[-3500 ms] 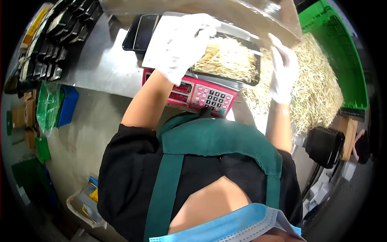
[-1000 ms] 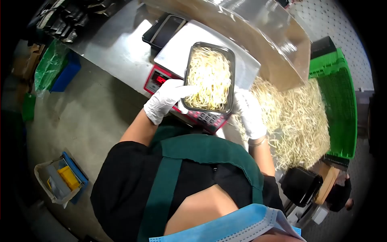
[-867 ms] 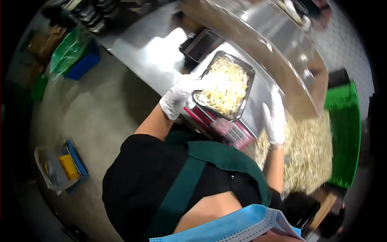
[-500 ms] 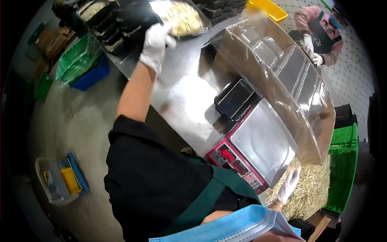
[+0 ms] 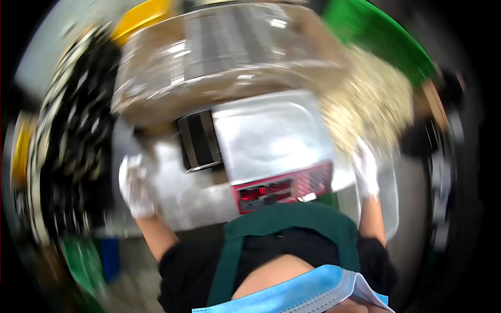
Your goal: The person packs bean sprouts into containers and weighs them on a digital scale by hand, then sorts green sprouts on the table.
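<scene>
My left hand (image 5: 135, 187), in a white glove, is over the metal table just right of the stacked black trays (image 5: 81, 130). It is blurred; its fingers look apart and nothing shows in them. My right hand (image 5: 366, 168), also gloved, touches or hovers at the lower edge of the pile of bean sprouts (image 5: 368, 99); motion smears its fingertips. Between the hands is the red scale (image 5: 284, 189) with its bare silver plate (image 5: 271, 130). Left of the plate lies a phone (image 5: 200, 140) on a black tray.
Behind the scale stands a plastic-lined cardboard box (image 5: 224, 52). A green crate (image 5: 381, 39) is beyond the sprouts, a yellow bin (image 5: 141, 18) at the upper left. A translucent container (image 5: 389, 201) is right of my right forearm, and a green bag (image 5: 83, 263) is below the table's left edge.
The filled sprout tray has gone from the scale to the stacked trays at the left, and my left hand has let it go and come back. The view has turned toward the scale.
</scene>
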